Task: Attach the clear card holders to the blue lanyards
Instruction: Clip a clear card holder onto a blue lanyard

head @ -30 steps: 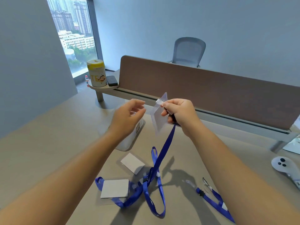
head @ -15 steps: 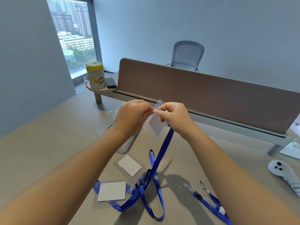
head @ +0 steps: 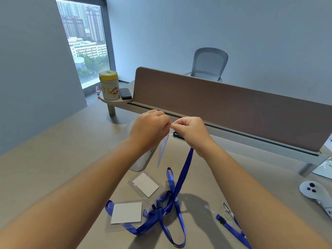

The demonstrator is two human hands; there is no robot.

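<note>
My left hand (head: 150,129) and my right hand (head: 191,132) meet fingertip to fingertip above the desk. The left pinches the top of a clear card holder (head: 163,151), which hangs edge-on below it. The right pinches the clip end of a blue lanyard (head: 181,178) whose strap runs down to a tangle on the desk. Two more clear holders with white cards lie flat: one (head: 145,184) in the middle, one (head: 125,215) nearer me with a lanyard strap across it. Another blue lanyard (head: 231,229) with its clip lies at the lower right.
A white box (head: 142,161) stands behind my left forearm. A brown divider panel (head: 233,108) closes the desk's far edge. A yellow canister (head: 109,88) and a black case (head: 125,93) sit at the far left. A white controller (head: 313,192) lies at the right edge.
My left hand came across to the right hand and took the holder's top. Both hands dropped slightly, and the holder turned from facing me to hanging edge-on.
</note>
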